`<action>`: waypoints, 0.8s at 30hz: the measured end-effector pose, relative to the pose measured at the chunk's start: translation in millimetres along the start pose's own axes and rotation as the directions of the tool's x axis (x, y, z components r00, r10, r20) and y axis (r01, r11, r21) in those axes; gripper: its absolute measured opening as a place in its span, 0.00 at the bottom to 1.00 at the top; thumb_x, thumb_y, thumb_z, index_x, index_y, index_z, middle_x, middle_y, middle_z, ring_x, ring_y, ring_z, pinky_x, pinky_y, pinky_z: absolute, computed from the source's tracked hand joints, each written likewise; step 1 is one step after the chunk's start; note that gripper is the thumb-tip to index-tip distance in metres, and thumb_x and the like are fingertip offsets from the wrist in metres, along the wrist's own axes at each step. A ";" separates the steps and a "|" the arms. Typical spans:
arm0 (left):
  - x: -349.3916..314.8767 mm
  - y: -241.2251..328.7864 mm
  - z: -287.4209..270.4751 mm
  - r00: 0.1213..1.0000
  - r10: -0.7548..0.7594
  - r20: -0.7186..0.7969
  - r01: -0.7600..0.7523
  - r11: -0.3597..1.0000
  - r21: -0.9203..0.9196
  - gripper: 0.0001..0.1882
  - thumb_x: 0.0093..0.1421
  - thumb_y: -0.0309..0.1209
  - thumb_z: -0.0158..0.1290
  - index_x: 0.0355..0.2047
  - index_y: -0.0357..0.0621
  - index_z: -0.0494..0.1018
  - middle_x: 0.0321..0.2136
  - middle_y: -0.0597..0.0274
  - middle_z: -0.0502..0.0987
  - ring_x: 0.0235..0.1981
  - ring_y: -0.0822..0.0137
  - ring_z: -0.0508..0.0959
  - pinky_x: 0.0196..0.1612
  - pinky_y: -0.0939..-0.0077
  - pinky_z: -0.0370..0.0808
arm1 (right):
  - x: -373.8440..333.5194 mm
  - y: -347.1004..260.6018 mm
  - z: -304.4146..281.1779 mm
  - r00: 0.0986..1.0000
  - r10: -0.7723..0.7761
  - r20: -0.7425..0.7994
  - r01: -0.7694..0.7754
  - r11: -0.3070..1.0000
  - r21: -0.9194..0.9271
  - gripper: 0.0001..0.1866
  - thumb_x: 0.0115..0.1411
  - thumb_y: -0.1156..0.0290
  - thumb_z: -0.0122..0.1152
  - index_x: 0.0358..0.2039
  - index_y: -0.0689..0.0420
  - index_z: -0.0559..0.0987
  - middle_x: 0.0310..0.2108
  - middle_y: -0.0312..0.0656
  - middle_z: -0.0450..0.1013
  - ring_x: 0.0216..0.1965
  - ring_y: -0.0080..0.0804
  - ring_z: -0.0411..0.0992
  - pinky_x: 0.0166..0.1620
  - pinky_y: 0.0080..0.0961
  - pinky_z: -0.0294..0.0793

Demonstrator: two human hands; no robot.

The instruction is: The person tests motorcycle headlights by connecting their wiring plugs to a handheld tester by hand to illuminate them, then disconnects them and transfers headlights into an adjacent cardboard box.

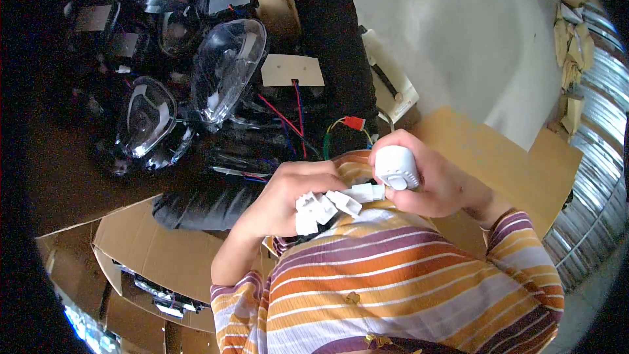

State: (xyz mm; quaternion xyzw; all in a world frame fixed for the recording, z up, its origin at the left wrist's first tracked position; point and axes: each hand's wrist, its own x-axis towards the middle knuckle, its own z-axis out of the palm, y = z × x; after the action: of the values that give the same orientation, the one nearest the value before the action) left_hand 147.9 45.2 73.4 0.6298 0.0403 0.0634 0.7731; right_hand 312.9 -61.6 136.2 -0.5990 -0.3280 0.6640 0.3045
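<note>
My left hand [288, 200] is closed around a bunch of white plastic connectors [317, 210], which stick out past its fingers in front of my striped shirt. In my right hand [432, 183] is a white rounded plastic device [396, 166] with slots along its side and a raised oval part; its exact kind cannot be made out. One white connector [362, 193] bridges the gap between the hands, its end close to my right thumb. Just beyond, a red connector [354, 122] hangs on green and yellow wires. A lamp with a clear curved cover [229, 69] lies farther left.
Several more clear-covered lamps [149, 117] are piled at left, with red and blue wires. A pale plate [293, 71] sits among them. Open cardboard boxes [154, 249] stand at lower left. Cardboard [485, 151] and shiny silver rolls [593, 137] are at right.
</note>
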 end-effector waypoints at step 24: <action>-7.7 -6.0 -5.8 0.983 -0.021 0.185 0.037 0.996 -0.084 0.11 0.38 0.33 0.48 0.18 0.36 0.65 0.14 0.57 0.61 0.17 0.57 0.65 0.18 0.72 0.61 | -0.4 19.0 12.8 0.999 -0.018 0.047 0.017 1.000 0.014 0.22 0.38 0.78 0.49 0.37 0.56 0.58 0.27 0.37 0.62 0.29 0.23 0.61 0.32 0.20 0.62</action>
State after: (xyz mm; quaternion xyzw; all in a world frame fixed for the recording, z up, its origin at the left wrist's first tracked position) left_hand 139.7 48.5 66.2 0.5980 -0.0247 -0.0047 0.8011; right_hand 300.0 -74.2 122.1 -0.5782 -0.3359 0.6774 0.3065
